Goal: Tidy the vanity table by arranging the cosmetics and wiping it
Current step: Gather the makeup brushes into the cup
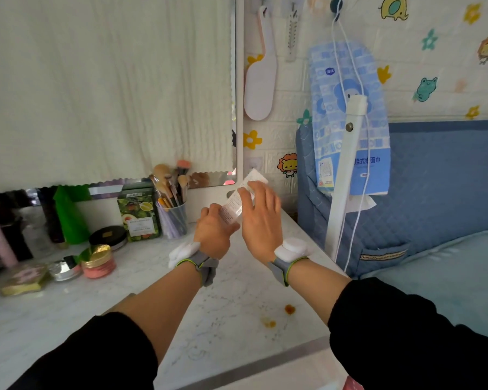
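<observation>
Currently the task stands roughly midway, in my judgement. You hold the white squeeze tube with small printed text [233, 204] above the back right part of the white marble-pattern vanity table [237, 291], clear of its surface. Your left hand [213, 235] grips the tube's lower end with curled fingers. Your right hand [261, 220] lies over the upper part, fingers spread and nearly straight.

Done, as far as shown: most cosmetics stand grouped along the back left.
- The clear cup of makeup brushes [175, 218] sits just beside the green fruit-print carton [138, 215].
- The round black compact [107, 236] is in front of the carton.
- The pink jar with a gold lid [97, 261] stands in front of the compact.
- The silver-lidded jar [65, 267] is just beside the pink jar.
- The gold-edged palette [26, 278] lies near the table's left front.

Left to do:
- The tube has no place yet among the group.
- The front items lie loosely and could be squared up.
- Two orange stains [289, 309] lie unwiped near the right front edge.
- No cloth is in view, so wiping appears not to have started.
</observation>
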`<state>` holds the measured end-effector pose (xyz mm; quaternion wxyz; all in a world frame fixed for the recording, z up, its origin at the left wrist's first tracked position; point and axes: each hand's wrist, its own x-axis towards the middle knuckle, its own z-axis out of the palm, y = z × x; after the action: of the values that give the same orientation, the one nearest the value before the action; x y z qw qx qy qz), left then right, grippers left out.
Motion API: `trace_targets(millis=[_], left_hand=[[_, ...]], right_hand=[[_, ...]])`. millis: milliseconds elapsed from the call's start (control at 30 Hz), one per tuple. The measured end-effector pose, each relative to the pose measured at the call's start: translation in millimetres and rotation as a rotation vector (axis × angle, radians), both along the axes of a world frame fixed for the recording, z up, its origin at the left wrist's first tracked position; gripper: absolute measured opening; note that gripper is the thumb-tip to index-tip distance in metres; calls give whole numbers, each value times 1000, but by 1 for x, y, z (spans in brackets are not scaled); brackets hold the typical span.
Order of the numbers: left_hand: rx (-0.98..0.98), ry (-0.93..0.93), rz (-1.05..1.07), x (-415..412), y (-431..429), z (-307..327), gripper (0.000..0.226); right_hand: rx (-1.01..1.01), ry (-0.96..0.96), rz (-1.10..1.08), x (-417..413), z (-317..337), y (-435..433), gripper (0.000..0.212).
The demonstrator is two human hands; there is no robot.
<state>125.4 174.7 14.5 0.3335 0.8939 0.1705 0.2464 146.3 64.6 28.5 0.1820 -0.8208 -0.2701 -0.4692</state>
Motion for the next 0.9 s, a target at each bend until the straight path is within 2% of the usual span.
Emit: trace_targets(millis=[100,233,333,467,567,767,900], left_hand=[[-170,-25,67,-1,0,0,52],[-316,-78,78,-4,4,-8,50],[-312,-78,63,-6,13,-14,49],[-303,-87,10,-8,24,-24,47],[-307,-126,-33,-9,29,-24,39],[-270,-109,67,-8,32,-22,42],[-322,-138,6,-6,39,-25,44]], right_hand=[[166,169,48,-2,-2,3,39],[262,731,268,0,-9,10,54],[295,960,391,2,-19,22,68],[357,1023,458,4,-26,39,63],[380,1038,468,6,-30,47,67],[344,1054,505,10,-29,66,66],[337,1061,503,16,-27,78,66]])
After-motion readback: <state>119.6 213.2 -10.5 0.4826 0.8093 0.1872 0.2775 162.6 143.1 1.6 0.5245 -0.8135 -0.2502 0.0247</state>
